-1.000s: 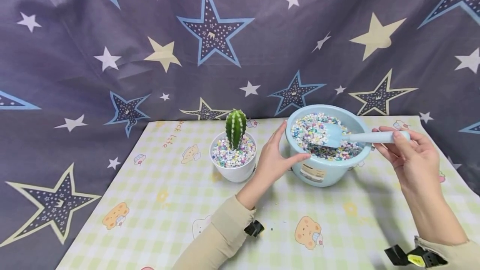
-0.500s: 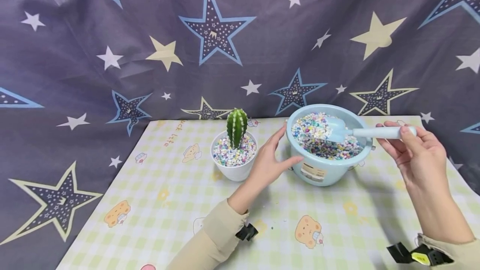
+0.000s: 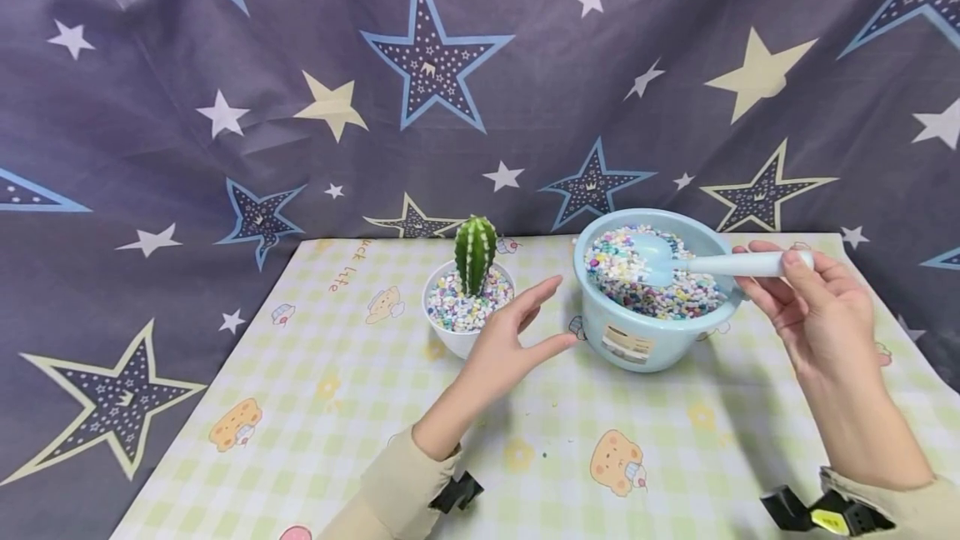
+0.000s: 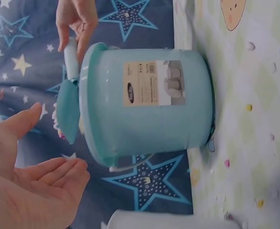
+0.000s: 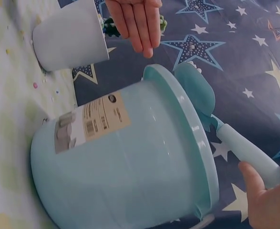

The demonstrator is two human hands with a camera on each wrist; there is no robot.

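My right hand point(image 3: 832, 315) grips the pale handle of a light blue scoop point(image 3: 738, 264). The scoop's blade point(image 4: 68, 112) is raised over the rim of a light blue bucket point(image 3: 675, 344), with small coloured pebbles showing along its edge in the left wrist view. More pebbles point(image 3: 667, 300) fill the bucket. My left hand point(image 3: 510, 344) hovers with thumb and fingers spread, holding nothing, between the bucket and a white pot point(image 3: 453, 342). In that pot a green cactus point(image 3: 476, 257) stands upright among similar pebbles; the left hand hides part of the pot's front.
A checked tablecloth point(image 3: 300, 407) with cartoon prints covers the table. Several loose pebbles lie scattered on it, such as a yellow pebble point(image 4: 249, 108) in front of the bucket. A dark star-patterned curtain point(image 3: 525, 40) hangs right behind the table. The bucket bears a paper label point(image 4: 154, 83).
My left hand has left the bucket's rim and moved left and toward me, near the pot. The scoop, in my right hand, has shifted right, then back left a little, staying over the bucket.
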